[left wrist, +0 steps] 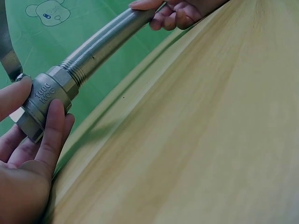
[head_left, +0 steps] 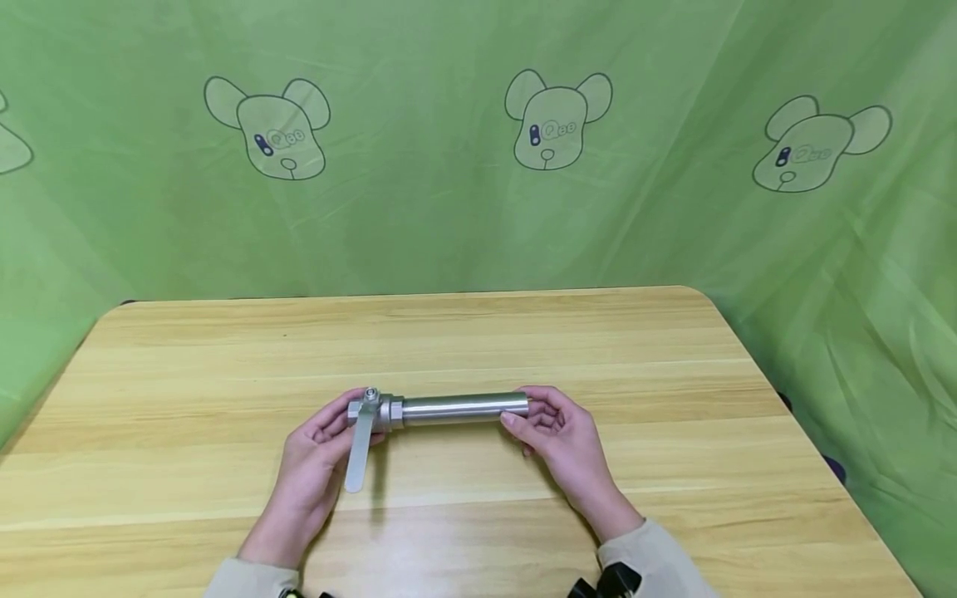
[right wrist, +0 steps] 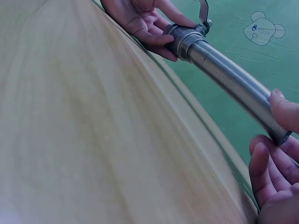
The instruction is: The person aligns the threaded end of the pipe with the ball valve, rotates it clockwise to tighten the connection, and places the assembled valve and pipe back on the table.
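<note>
Now, the left grip (head_left: 308, 465) holds the valve (head_left: 385, 411) and the right grip (head_left: 571, 444) pinches the end of the pipe (head_left: 456, 408), low in the frame's middle. If pinched too lightly, the smooth pipe could slip and bang the bench (head_left: 478, 340).

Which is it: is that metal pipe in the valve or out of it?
In, at least partly: the metal pipe runs into the ball valve, with some threads showing outside. How deep, I cannot tell.
</note>
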Tool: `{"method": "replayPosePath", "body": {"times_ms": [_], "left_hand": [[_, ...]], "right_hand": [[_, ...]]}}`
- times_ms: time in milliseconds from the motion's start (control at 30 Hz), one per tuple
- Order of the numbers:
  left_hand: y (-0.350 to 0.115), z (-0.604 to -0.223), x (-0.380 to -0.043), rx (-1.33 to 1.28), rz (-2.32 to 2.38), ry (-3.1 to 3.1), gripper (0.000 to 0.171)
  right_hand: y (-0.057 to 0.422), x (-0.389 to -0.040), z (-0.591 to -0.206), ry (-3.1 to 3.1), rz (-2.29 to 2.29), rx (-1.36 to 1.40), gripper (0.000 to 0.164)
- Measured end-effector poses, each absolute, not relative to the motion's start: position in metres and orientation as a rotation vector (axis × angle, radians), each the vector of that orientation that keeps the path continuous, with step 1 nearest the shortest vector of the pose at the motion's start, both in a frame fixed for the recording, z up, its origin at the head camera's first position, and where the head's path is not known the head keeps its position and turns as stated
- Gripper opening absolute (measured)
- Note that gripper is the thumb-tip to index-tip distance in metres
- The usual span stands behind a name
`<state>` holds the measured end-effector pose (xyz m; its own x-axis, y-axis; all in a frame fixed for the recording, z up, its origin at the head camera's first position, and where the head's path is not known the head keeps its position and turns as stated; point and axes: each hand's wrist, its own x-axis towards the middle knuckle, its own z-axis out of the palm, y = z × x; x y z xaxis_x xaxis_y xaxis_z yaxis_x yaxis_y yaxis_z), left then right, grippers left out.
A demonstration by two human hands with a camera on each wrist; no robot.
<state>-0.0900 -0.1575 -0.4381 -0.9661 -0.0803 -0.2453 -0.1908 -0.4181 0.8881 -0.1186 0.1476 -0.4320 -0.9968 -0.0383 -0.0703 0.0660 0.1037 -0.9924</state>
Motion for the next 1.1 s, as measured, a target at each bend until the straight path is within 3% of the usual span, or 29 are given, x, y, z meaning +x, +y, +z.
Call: {"method": "replayPosePath", "body": {"times_ms": [800,1100], "left_hand": [[-0.1577,-0.4397,-0.0891,-0.308,2.543,1.704,0.044],[-0.1580,-0.4398,-0.0888,-0.284,2.521,1.727,0.041]], "right_hand": [[0.1476,-0.1190,-0.4314,2.270,-2.047,0.099,0.033],[0.1498,-0.1197,-0.4334,2.270,-2.060,0.044,0.041]]}}
